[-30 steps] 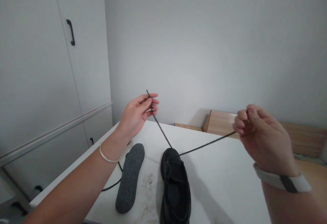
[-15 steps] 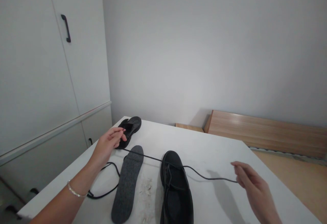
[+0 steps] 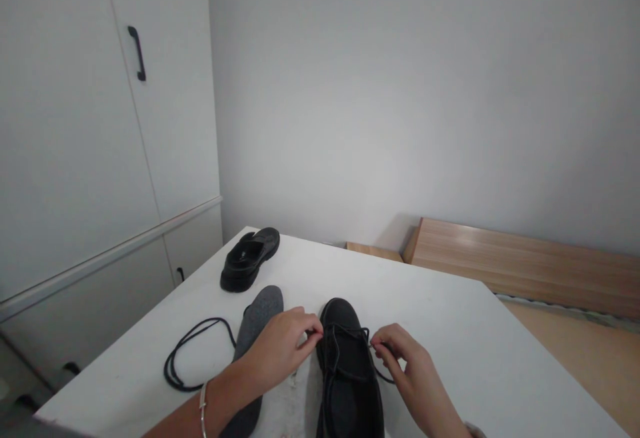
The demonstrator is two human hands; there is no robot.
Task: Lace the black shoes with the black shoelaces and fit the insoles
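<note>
A black shoe lies on the white table, toe pointing away from me, with a thin black shoelace across its front. At the shoe's left edge, my left hand pinches the shoelace between thumb and fingertips. On the opposite side, my right hand has its fingertips closed on the lace near the eyelets, and a loop of it hangs below them. Beneath my left forearm lies a grey insole, partly covered. Another black lace is coiled to its left.
A second black shoe rests at the table's far left corner. White cabinets with dark handles stand on the left. Behind the white table are a grey wall and a wood-grain panel at the right.
Both hands have come inward from wide apart to the two sides of the near shoe. The shoelace, earlier stretched across shoe and insole, is now gathered at the shoe's front.
</note>
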